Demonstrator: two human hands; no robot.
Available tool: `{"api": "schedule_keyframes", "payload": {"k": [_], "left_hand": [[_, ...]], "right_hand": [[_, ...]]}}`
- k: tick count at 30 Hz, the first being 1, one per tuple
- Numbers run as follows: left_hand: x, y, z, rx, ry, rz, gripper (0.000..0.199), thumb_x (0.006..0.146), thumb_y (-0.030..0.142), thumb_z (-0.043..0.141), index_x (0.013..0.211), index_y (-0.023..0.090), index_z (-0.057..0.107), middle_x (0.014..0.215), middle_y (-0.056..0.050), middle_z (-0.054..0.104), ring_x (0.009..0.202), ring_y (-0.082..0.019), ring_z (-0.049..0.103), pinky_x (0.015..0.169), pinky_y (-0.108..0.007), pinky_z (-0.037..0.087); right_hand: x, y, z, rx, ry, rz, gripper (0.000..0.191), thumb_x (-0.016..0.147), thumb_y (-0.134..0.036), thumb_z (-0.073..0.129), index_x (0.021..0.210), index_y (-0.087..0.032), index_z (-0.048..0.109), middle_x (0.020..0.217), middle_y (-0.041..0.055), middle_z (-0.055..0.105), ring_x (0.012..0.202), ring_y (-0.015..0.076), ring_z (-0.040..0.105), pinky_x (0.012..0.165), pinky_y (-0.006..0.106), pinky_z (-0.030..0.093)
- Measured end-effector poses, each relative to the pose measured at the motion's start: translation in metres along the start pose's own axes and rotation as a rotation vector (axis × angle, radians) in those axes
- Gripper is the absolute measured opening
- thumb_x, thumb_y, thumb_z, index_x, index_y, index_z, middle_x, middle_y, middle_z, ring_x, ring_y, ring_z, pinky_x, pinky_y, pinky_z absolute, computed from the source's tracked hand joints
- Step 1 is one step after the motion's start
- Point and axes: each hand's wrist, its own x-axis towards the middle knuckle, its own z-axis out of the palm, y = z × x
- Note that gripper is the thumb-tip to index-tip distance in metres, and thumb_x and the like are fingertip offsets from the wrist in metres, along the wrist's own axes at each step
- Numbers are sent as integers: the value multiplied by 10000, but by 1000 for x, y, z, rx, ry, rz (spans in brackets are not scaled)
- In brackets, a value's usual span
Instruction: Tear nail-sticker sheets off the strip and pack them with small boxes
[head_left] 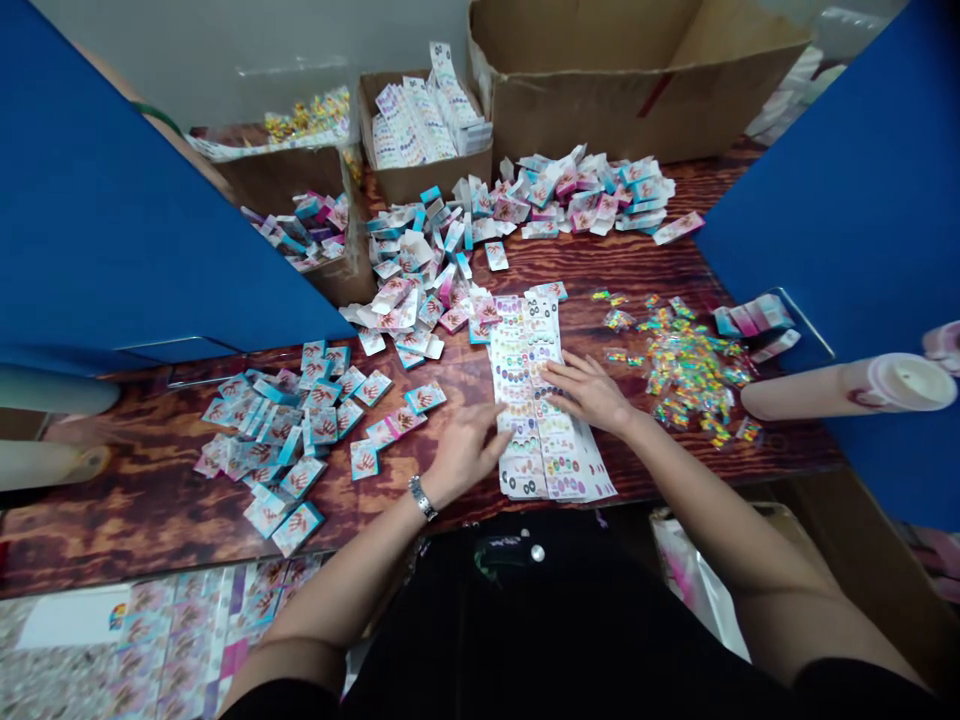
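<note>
Two stacks of printed white sheets [525, 465] lie side by side on the wooden table [375, 390], near its front edge. My left hand [466, 450], with a metal watch on the wrist, is at the left edge of the sheets, its fingers apart and nothing seen in it. On the right stack rests my right hand [592, 392], fingers stretched over the paper. Small hand-printed boxes [322, 425] form a pile on the left. To the right is a heap of small colourful packets [690, 370].
Behind the sheets lie many opened small boxes [442, 260]. A carton of sheets [420, 180], a large carton [622, 115] and a box-filled carton [352, 270] stand at the back. Blue panels [840, 200] flank the table; a pale pipe [817, 390] is at right.
</note>
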Motion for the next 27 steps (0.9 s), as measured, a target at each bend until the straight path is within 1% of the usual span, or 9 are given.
{"api": "schedule_keyframes", "payload": {"k": [5,7,10,12,14,17,21,24,27], "left_hand": [[0,21,35,-911,-368,-455,519,878,575,518,1109,123,628,1030,-140,690,853,-212,667,738,-345,535],[5,22,41,-1259,-397,-660,576,870,632,481,1100,120,608,1026,-158,682,833,-218,673,709,-352,544],[17,19,39,-1588,-316,-755,426,914,492,479,1108,129,588,1027,-154,682,875,-227,676,764,-376,547],[23,17,34,-1645,-190,-728,312,890,310,544,1154,145,564,1037,-132,682,892,-219,679,802,-376,539],[26,17,29,-1595,-92,-675,373,837,212,602,1203,171,541,1030,-105,685,856,-209,682,806,-379,532],[22,20,23,-1412,-36,-493,342,867,315,604,1177,170,589,1013,-93,689,844,-208,669,823,-374,512],[11,26,19,-1157,-112,-235,378,880,430,589,1144,165,641,1109,-96,674,1014,-242,625,929,-363,456],[8,28,17,-1149,-141,-235,427,814,278,663,1224,185,586,1123,-76,672,982,-216,632,904,-346,461],[9,26,13,-1332,-91,-348,620,702,109,651,1300,189,506,1081,-65,686,894,-171,647,817,-297,476]], "right_hand": [[-6,-23,-21,121,148,1,237,938,-265,524,1102,-254,694,1137,52,704,1093,245,616,1014,505,417],[-13,-42,-41,248,171,-63,249,945,-245,512,1128,-239,679,1029,53,728,934,195,662,910,410,493],[-25,-76,-74,484,92,-220,253,952,-241,504,1147,-233,665,955,36,733,845,155,673,759,296,529],[-30,-94,-89,612,-2,-281,253,955,-246,505,1152,-251,664,937,17,737,827,136,681,737,258,533],[-30,-103,-96,677,-21,-253,262,955,-252,507,1170,-271,657,962,2,739,837,129,689,753,246,540],[-19,-99,-94,662,178,-17,263,951,-254,509,1167,-280,657,1050,1,726,918,153,688,817,283,544],[2,-87,-83,571,428,241,221,935,-275,529,1088,-246,685,1009,30,712,925,186,671,817,329,547],[6,-92,-76,512,496,178,246,936,-241,516,1129,-249,669,1025,45,697,939,187,658,833,341,546],[-1,-104,-71,439,471,-37,280,927,-196,524,1156,-279,662,1024,41,699,945,182,655,849,352,548]]}}
